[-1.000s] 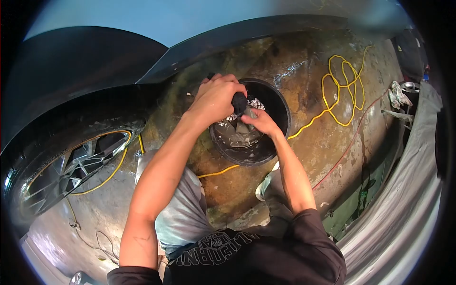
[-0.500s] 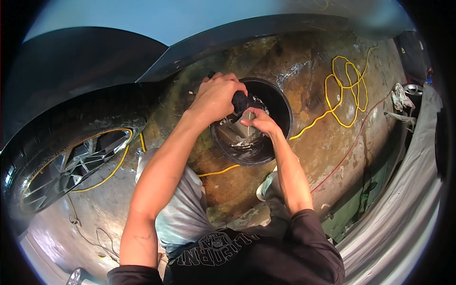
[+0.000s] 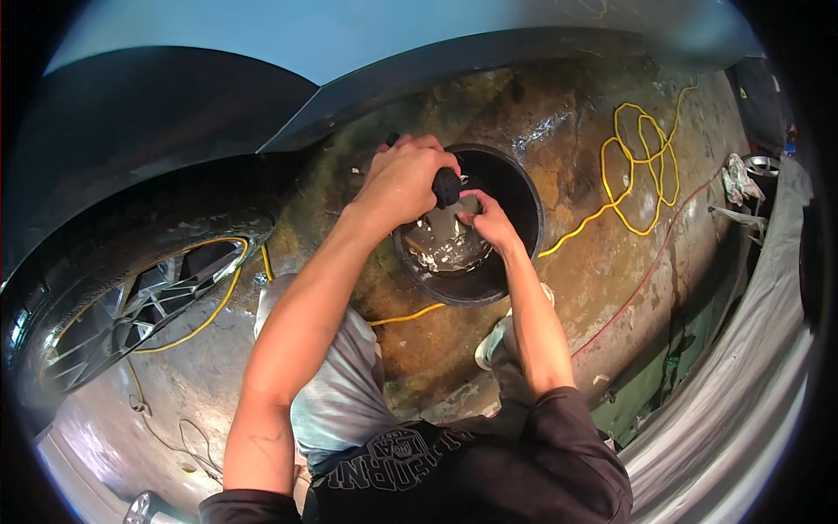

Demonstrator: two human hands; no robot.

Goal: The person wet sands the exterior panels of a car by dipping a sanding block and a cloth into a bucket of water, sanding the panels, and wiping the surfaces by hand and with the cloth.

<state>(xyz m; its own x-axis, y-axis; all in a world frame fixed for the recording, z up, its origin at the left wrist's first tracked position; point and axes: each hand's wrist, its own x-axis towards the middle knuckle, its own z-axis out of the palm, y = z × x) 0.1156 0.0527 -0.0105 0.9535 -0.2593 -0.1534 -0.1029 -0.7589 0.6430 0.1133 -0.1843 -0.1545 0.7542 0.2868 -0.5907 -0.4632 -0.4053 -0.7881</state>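
Note:
My left hand (image 3: 401,182) is wrapped round a black, rod-like thing with a thick rounded end (image 3: 447,187); its thin other end sticks out past my knuckles. This hand is over the left rim of a black bucket (image 3: 534,214). Water with white suds (image 3: 445,253) lies inside. My right hand (image 3: 491,223) reaches in over the bucket, just right of the black end. Its thumb and fingers are bent together against something greyish that I cannot make out clearly.
A tyre on a spoked wheel (image 3: 144,301) is at the left, beneath a blue car body (image 3: 393,39). A yellow hose (image 3: 572,234) loops across the wet floor on the right, near a thin red line (image 3: 646,278). Grey sheeting (image 3: 751,349) hangs at far right.
My right fingers have bent inward and moved slightly up, closer to the black end. The flat grey piece under my thumb is now mostly out of sight. My left hand keeps its grip.

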